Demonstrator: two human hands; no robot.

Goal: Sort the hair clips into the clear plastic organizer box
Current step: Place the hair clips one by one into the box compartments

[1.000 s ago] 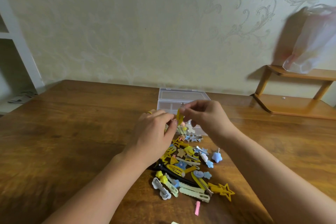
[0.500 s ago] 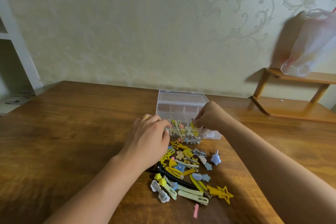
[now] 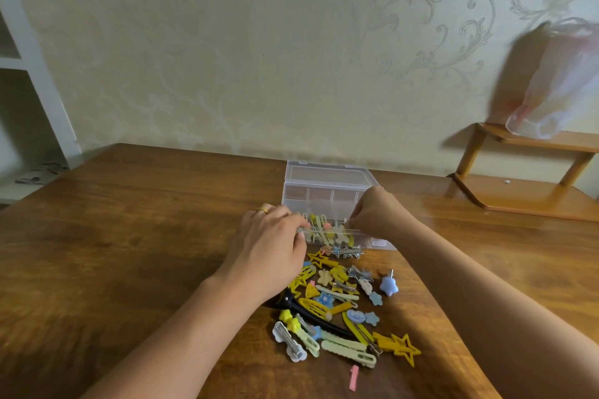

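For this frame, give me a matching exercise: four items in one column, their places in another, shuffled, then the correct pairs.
Items:
1. small pink clip
2. clear plastic organizer box
3. yellow double-star clip
4. translucent plastic bag

Places:
A. hanging above the wooden shelf
B. nearest the camera, apart from the pile
C. beyond the pile, at both hands
D. pile's right near corner

Pairs: 1-B, 2-C, 3-D, 4-A

Both forearms reach in from the bottom edge toward frame centre. The left hand (image 3: 270,248) lies knuckles-up, fingers curled; the right hand (image 3: 376,212) has its fingertips pinched together.
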